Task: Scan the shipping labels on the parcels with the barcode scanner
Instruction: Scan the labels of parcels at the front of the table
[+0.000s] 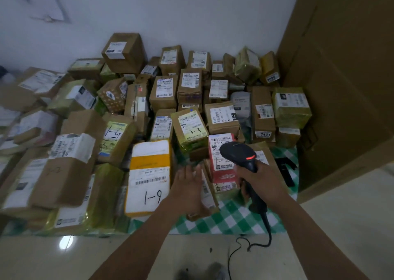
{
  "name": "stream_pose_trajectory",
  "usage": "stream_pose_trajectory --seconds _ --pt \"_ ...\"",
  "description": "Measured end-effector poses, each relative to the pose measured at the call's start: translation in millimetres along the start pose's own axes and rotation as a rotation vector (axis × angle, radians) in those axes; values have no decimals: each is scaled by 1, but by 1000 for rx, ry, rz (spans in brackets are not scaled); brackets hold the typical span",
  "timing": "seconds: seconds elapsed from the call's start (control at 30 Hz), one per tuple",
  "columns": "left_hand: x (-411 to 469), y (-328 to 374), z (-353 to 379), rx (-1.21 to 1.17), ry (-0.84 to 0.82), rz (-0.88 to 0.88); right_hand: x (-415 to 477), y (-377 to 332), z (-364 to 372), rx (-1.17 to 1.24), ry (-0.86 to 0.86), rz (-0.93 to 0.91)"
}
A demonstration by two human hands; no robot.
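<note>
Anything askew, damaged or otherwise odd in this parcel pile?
The shipping label on the large cardboard box at left is wrinkled and overhangs the box's edge, seemingly partly unstuck. Otherwise the parcels are just heaped and tilted.

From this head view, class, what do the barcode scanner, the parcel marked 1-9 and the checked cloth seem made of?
The barcode scanner: hard black plastic, judging by its smooth moulded curves and dull sheen. The parcel marked 1-9: likely a box under yellow tape or film, with white paper labels. The checked cloth: green-and-white fabric or plastic sheet; too blurred to tell.
</note>
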State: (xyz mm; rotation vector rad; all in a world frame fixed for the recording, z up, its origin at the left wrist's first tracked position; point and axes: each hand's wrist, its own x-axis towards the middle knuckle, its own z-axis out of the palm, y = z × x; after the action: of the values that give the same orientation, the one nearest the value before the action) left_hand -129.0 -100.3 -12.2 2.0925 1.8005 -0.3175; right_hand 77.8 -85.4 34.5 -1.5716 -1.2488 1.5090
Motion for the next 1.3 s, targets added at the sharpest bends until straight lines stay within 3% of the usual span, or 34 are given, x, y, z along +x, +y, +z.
stream_pose_trajectory --seconds 0.13,0.3,0.5,0.73,0.87,0.93,1.03,1.13,1.23,1.3 --pt "-25 -8 -45 -88 30 16 0 -28 11 39 -19 -59" --pt "-41 -57 -90 0 63 -38 2 -57 36 49 -99 -89" --pt "-50 -119 -88 -42 -40 -73 0 -80 73 -14 -253 -129" --pt "-66 -147 -80 -147 38 -29 -5 -110 112 -25 -291 -208" --pt "-86 -168 -97 -428 375 -171 -8 -129 141 1 -269 -220" --pt "-93 -193 -105 -384 551 -327 -9 -137 160 24 -240 -205" --pt "-101 -236 -105 -353 687 -529 -13 -147 193 67 -211 -179" --pt "-106 -264 -99 -399 561 -662 -15 -153 228 98 -192 -142" --pt "-105 -282 -91 -461 346 -640 -16 -155 262 76 -200 -117" --pt "-103 -290 -86 -550 316 -623 -16 -157 281 59 -192 -108"
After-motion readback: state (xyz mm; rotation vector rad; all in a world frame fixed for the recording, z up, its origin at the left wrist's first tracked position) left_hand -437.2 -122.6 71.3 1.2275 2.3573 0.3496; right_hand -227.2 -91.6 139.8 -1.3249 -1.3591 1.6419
